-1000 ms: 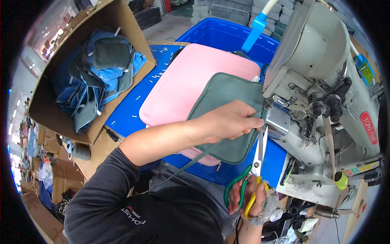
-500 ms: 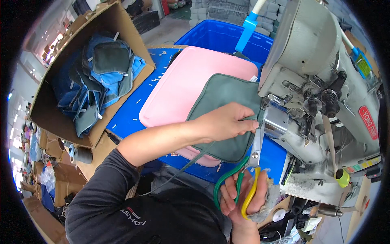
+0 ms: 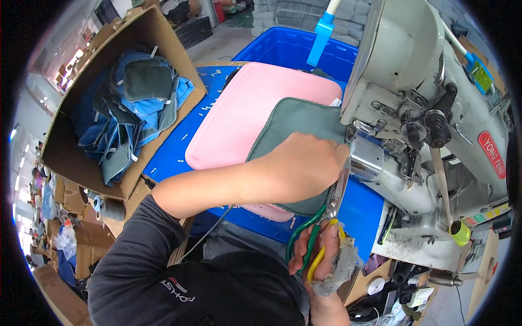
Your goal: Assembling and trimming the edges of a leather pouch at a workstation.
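Note:
My left hand (image 3: pixel 310 165) is closed in a fist over the right edge of a dark green fabric panel (image 3: pixel 296 119), close to the sewing machine's metal arm (image 3: pixel 365 157). Its fingertips and whatever they pinch are hidden. Lower right, my right hand (image 3: pixel 326 250) grips scissors (image 3: pixel 318 233) with one green and one yellow handle. Their blades point up beside my left hand, the tips partly covered. Frayed grey material (image 3: pixel 345 266) wraps part of my right hand. Beneath the panel lies a pink padded sheet (image 3: pixel 234 117). A thin grey-green cord (image 3: pixel 209 239) crosses near my lap.
The grey sewing machine (image 3: pixel 402 49) fills the right side. At left, a tilted cardboard box (image 3: pixel 70 92) holds blue and green fabric pieces (image 3: pixel 144 81). A blue bin (image 3: pixel 261 46) stands behind the blue tabletop (image 3: pixel 168 157), which carries scattered thread scraps. A thread spool (image 3: pixel 112 209) sits at left.
My left hand has turned knuckles-up, hiding its fingertips. The scissors have shifted slightly left, and their handles are closer together. The cord hangs lower, away from the panel's front.

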{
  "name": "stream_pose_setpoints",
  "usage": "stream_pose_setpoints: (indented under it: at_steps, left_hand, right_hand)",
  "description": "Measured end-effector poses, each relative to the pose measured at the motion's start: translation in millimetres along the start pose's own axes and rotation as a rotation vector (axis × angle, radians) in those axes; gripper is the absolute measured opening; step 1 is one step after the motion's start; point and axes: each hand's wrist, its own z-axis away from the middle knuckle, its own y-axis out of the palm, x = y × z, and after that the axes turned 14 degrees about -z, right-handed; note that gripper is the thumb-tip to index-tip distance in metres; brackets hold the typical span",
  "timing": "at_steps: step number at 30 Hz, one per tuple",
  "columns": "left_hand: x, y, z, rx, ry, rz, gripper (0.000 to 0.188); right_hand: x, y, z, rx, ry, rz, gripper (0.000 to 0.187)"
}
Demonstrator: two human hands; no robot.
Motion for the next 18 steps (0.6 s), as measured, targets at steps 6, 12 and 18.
stream_pose_setpoints:
  at_steps: [6,12,18]
  left_hand:
    - [2.1,-3.4,-7.6,0.011,0.047,-0.022,0.015]
    - [11.3,12.0,-5.5,-0.043,0.002,0.346,0.012]
    - [15.3,13.2,-4.8,-0.050,0.023,0.406,0.010]
  right_hand:
    - [0.1,3.0,3.3,-0.007,0.004,0.041,0.048]
    - [-4.7,4.3,3.8,0.058,0.039,-0.134,0.050]
    - [3.5,6.4,-1.7,0.051,0.040,-0.061,0.051]
